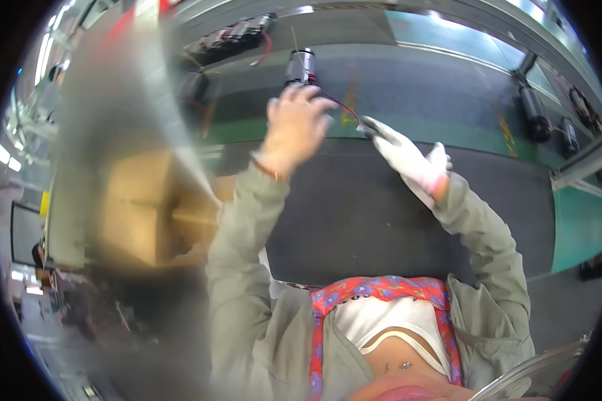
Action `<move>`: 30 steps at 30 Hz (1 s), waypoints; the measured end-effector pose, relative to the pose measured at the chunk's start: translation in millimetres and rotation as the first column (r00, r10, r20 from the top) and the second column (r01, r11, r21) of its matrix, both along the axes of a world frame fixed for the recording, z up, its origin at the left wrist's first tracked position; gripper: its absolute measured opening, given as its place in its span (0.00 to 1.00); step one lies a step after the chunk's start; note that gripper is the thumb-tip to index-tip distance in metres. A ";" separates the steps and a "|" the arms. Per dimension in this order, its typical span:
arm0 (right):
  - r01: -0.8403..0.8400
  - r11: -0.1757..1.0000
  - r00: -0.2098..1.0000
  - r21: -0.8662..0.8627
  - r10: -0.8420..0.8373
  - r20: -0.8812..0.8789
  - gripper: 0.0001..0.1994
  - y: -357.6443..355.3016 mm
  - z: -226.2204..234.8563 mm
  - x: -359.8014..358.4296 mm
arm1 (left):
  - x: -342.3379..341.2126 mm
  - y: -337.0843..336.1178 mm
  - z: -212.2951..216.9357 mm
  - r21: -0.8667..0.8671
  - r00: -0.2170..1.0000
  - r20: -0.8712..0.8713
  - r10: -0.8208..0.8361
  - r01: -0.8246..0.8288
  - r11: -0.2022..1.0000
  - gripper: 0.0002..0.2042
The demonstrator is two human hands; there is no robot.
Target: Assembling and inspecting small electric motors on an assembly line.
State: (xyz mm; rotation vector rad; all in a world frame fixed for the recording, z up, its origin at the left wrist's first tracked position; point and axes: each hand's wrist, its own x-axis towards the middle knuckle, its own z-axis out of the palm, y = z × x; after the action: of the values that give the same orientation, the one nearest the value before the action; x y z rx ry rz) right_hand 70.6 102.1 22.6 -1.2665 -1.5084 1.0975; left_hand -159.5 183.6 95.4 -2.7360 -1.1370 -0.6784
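Note:
A short motor-like cylinder [302, 65], silver and black, stands on the grey work surface ahead of me. My left hand [293, 127] is bare and lies just at its near end, fingers spread; whether the fingertips touch the cylinder I cannot tell. A thin red and black wire lead [341, 105] runs from the cylinder to the right. Its small light-coloured connector [362, 127] is pinched in the fingertips of my right hand [408, 157], which wears a white glove with dark fingertips.
Several similar cylinders [237, 32] lie in a row at the far left, a red wire trailing from them. Two dark cylinders, one larger [534, 113] and one smaller [569, 137], are at the right by a metal frame. A blurred cardboard box [137, 207] stands left of my arm.

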 end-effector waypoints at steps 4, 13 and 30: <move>-0.218 0.941 0.443 0.257 -0.139 0.886 0.28 -52.7 18.7 22.4 | -42.9 -91.7 66.0 0.026 0.964 0.195 -0.183 0.181 0.983 0.18; 0.122 0.904 0.294 0.410 -0.428 0.855 0.23 -153.5 -27.8 163.1 | -174.8 -49.2 45.0 -0.426 0.442 0.828 0.345 0.095 0.900 0.23; -0.178 0.677 0.769 0.714 -0.357 0.530 0.16 -30.0 80.9 33.5 | -118.9 -34.3 -4.8 0.361 0.724 0.689 -0.031 -0.306 0.881 0.20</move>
State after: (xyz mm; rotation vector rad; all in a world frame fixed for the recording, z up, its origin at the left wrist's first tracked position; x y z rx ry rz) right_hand 104.1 72.1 103.5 -1.1203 -2.0538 -0.1501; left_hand -278.4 149.3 90.6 -1.9896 -1.0757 -1.7659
